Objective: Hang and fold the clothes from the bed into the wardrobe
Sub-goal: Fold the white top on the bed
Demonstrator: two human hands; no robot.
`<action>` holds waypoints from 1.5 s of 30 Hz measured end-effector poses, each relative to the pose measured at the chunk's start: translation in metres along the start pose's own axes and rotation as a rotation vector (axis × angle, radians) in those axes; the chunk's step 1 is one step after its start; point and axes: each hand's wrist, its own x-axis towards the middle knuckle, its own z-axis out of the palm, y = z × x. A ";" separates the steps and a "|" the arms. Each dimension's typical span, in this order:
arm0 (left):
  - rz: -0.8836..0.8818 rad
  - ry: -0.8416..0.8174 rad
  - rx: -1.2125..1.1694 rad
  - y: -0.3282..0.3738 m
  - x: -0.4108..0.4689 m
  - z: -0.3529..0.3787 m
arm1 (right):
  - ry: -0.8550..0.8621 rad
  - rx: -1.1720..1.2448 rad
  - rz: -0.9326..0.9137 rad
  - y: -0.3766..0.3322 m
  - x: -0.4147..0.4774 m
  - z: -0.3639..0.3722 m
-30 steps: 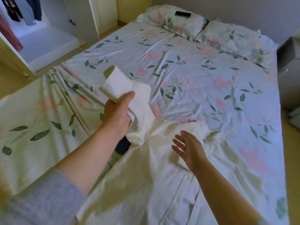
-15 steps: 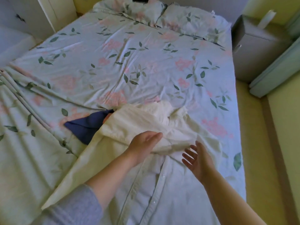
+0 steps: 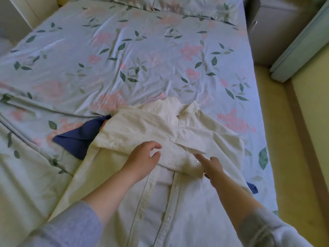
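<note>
White shirt (image 3: 192,211) spread button-side up on the bed (image 3: 160,59), both hands at its crossed sleeves (image 3: 142,129).

The shirt's long axis runs straight away from the person, from the hem (out of view near the body) to the collar (image 3: 185,111) at the far end, with the button placket (image 3: 173,191) passing between the two forearms. The sleeves lie crosswise over the chest, so any next fold of the body probably has to come up from the near side, behind the fingers. The left hand (image 3: 142,159) is at the sleeves' near edge, left of the placket, its fingers (image 3: 154,145) loosely curled and holding nothing; whether they touch the cloth is hard to tell. The right hand (image 3: 212,167) is just right of the placket, its forefinger (image 3: 198,156) stretched onto the sleeve, gripping nothing. A blue garment (image 3: 80,136) shows from under the shirt's left shoulder.
</note>
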 end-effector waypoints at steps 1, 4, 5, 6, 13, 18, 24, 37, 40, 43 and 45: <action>0.009 -0.005 0.014 0.001 0.004 0.002 | -0.028 0.027 -0.011 -0.002 0.003 -0.002; 0.033 -0.026 0.056 0.003 0.015 0.008 | -0.025 0.120 -0.239 -0.005 0.008 -0.002; 0.040 -0.042 0.067 0.004 0.018 0.009 | 0.024 0.133 -0.376 -0.006 0.007 -0.003; 0.044 -0.063 0.079 0.005 0.022 0.010 | 0.085 0.140 -0.515 -0.008 0.004 -0.004; -0.163 -0.224 0.434 -0.013 0.036 0.023 | 0.117 -0.195 -0.409 0.006 0.036 -0.011; 0.090 0.140 0.485 -0.010 0.059 0.015 | 0.155 -0.314 -0.352 -0.002 0.059 -0.013; 0.115 0.168 0.541 0.003 0.117 -0.006 | 0.236 -0.540 -0.594 -0.035 0.079 -0.027; -0.159 -0.166 0.875 -0.012 0.214 -0.017 | 0.121 -1.052 -0.404 -0.077 0.158 -0.031; -0.181 -0.132 0.925 -0.011 0.219 -0.017 | 0.172 -1.083 -0.390 -0.075 0.167 -0.038; -0.136 -0.101 1.010 -0.008 0.217 -0.017 | 0.180 -1.043 -0.461 -0.073 0.165 -0.050; -0.097 -0.082 0.991 -0.006 0.216 -0.020 | 0.169 -0.967 -0.518 -0.072 0.163 -0.057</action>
